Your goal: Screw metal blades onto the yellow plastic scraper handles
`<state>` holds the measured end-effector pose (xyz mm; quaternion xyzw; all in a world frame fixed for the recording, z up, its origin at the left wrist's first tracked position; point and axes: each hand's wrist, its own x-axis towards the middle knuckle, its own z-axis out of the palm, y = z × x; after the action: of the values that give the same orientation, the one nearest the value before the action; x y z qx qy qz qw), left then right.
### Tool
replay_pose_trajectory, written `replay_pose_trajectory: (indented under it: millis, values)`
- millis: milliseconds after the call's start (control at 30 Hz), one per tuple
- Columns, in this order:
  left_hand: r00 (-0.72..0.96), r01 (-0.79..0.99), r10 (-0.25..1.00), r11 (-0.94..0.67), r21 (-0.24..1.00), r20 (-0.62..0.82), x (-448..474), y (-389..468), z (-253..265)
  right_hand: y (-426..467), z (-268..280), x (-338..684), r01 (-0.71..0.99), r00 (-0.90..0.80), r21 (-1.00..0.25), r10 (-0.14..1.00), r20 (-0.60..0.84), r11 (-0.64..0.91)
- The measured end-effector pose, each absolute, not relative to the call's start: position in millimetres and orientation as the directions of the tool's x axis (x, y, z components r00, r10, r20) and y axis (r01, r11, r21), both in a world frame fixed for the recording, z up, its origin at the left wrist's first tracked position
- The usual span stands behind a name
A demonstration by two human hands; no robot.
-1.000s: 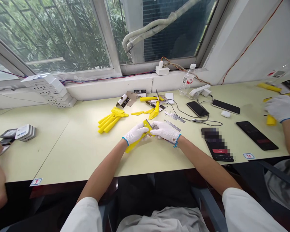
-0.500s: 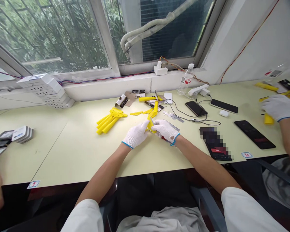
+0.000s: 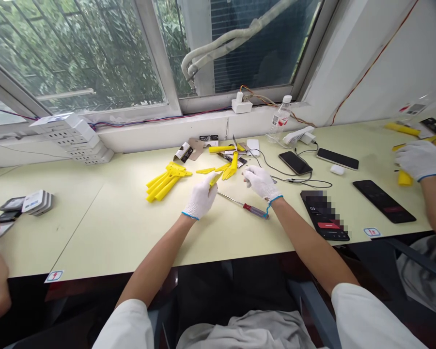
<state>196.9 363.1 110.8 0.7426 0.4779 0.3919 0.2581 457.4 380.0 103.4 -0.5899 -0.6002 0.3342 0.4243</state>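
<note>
My left hand (image 3: 200, 196), in a white knitted glove, is closed on a small yellow plastic piece (image 3: 215, 179) that sticks up past the thumb. My gloved right hand (image 3: 259, 182) hovers to the right with its fingers bent together over the spot of the small metal parts; anything in its fingertips is too small to make out. Between the hands a screwdriver (image 3: 245, 206) with a red and grey handle lies on the table, its tip toward my left hand. Just beyond are loose yellow plastic parts (image 3: 231, 168). Several yellow handles (image 3: 166, 184) lie in a pile on the left.
Opened packaging (image 3: 183, 152), a white power bank (image 3: 253, 147) and a water bottle (image 3: 280, 118) stand toward the window. Phones (image 3: 324, 215) and cables lie at right. White boxes (image 3: 76, 138) are stacked at left. A co-worker's gloved hand (image 3: 417, 160) works at far right, another person's arm at far left.
My hands have moved apart. The right has let go of the yellow piece and shifted right over the metal parts. The screwdriver now shows on the table.
</note>
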Motion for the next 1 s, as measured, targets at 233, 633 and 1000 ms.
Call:
replay_pose_trajectory:
  millis: [233, 633, 1000]
  values:
    - [0.275, -0.187, 0.951, 0.195, 0.963, -0.139, 205, 355, 131, 395, 94, 484, 0.745, 0.094, -0.659, 0.96, 0.265, 0.109]
    - [0.366, -0.271, 0.92, 0.247, 0.93, -0.138, 213, 353, 113, 401, 87, 470, 0.881, -0.001, -0.448, 0.945, 0.326, 0.155]
    - [0.265, -0.171, 0.949, 0.221, 0.96, -0.171, 217, 355, 108, 388, 106, 460, 0.77, -0.011, -0.593, 0.934, 0.358, 0.236]
